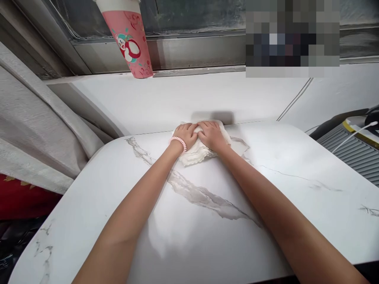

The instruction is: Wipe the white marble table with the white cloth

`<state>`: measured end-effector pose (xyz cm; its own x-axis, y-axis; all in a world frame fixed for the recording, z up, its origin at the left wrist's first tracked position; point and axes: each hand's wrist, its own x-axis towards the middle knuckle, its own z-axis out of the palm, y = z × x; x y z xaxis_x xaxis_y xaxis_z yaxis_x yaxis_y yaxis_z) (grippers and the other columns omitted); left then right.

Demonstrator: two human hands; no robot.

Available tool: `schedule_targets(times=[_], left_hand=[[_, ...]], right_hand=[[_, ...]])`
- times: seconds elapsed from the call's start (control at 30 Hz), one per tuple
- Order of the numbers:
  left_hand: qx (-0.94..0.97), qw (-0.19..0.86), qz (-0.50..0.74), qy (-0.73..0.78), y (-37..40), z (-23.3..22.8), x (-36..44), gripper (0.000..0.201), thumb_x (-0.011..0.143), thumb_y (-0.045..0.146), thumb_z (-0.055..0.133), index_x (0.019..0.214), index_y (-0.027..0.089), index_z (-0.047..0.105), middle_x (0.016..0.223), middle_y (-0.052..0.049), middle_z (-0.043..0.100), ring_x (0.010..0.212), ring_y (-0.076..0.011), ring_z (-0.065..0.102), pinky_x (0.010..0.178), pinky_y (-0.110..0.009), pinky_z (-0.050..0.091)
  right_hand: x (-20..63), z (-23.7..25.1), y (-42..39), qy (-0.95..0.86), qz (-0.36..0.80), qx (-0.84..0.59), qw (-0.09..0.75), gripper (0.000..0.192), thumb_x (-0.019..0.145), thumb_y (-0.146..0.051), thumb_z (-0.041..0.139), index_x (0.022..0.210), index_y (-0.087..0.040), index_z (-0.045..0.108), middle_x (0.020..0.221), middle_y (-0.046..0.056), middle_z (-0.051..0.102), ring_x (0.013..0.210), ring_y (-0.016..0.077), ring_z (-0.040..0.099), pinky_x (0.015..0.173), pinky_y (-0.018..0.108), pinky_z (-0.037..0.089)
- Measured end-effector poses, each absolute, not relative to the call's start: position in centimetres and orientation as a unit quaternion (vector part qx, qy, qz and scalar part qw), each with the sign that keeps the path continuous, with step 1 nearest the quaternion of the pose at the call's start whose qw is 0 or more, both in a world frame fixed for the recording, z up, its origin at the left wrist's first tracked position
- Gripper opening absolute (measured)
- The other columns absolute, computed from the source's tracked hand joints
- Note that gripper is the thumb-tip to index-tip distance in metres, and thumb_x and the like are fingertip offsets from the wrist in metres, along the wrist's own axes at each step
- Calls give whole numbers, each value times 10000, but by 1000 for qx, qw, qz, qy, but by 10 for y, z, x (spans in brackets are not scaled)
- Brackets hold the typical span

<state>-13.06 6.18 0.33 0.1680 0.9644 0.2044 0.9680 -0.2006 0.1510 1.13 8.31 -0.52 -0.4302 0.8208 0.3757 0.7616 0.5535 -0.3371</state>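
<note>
1. The white cloth (pixel 197 153) lies at the far edge of the bench (pixel 266 205), close to the wall. It is a soft, crumpled wad, off-white, with layered, wrinkled edges that spill out toward me under my wrists and a thinner flap showing to the right of my hands.
2. My left hand (pixel 186 133) lies palm down on the left part of the cloth, fingers curled loosely over it and pressing it flat rather than pinching it. A pink coiled band (pixel 178 142) sits around that wrist.
3. My right hand (pixel 211 134) rests palm down on the right part of the cloth, fingers bent and spread over the fabric, touching my left hand at the knuckles.
4. Both my forearms stretch out straight across the bench, coming together at the cloth.
5. The bench is white with grey marble veins running diagonally between my arms, and its corners are rounded.
6. Behind the cloth, a white sill runs along the wall beneath a window frame. A pink cup (pixel 130 39) with a cartoon figure stands on it, to the upper left.
7. A grey curtain (pixel 35 130) hangs at the left, and a white cable (pixel 352 136) crosses a ribbed grey surface at the right.
</note>
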Motion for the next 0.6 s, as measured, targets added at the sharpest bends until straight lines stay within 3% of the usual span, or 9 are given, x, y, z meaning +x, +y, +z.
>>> schedule_targets(times=[0.27, 0.6], left_hand=[[-744, 33, -102, -659, 52, 4, -167, 486, 954, 259, 311, 1413, 204, 461, 1425, -79, 527, 1312, -239, 462, 1135, -399, 308], [-764, 72, -104, -632, -16, -6, -170, 473, 937, 244, 350, 1379, 166, 501, 1414, -133, 528, 1315, -269, 473, 1145, -459, 313]], right_hand=[[-28, -1, 78, -852, 72, -450, 259, 374, 906, -158, 395, 1231, -128, 580, 1322, 128, 608, 1247, 273, 493, 1108, 429, 270], [-15, -2, 1, -868, 73, -424, 249, 412, 931, -177, 389, 1306, -103, 545, 1402, 132, 552, 1321, 248, 440, 1178, 458, 196]])
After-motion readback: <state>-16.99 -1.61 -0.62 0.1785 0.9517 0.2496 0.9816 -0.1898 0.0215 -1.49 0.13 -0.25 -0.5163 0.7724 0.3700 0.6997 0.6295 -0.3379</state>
